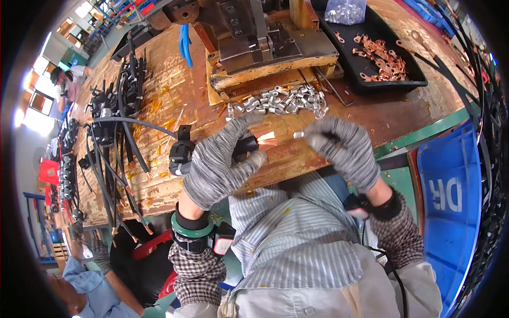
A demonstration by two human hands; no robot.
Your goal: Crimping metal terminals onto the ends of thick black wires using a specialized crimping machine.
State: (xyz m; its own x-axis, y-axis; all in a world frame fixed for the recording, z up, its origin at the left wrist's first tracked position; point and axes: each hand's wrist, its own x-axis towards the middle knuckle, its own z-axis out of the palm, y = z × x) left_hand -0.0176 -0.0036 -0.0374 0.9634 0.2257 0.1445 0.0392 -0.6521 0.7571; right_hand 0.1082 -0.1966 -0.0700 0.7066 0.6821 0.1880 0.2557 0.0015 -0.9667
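Note:
My left hand (216, 165), in a grey knitted glove, is closed around a black cable (245, 145) near its stripped end. Bare copper strands (268, 139) fan out from that end toward the right. Beside the left hand's back lies a black plastic fitting (181, 151), with a thin dark cable (140, 122) running off to the left. My right hand (345, 149), gloved the same way, pinches a small silver cable lug (299, 135) at its fingertips. A short gap separates the lug from the strands. Loose silver cable lugs (286, 100) lie heaped just beyond both hands.
A metal press (268, 55) on a yellow base stands behind the lugs. To its right is a black tray (389, 86) with copper lugs (383, 61) and a clear bag (345, 11). Bundled black cables (117, 100) cover the left; a blue crate (448, 206) stands at right. Co-workers sit leftward.

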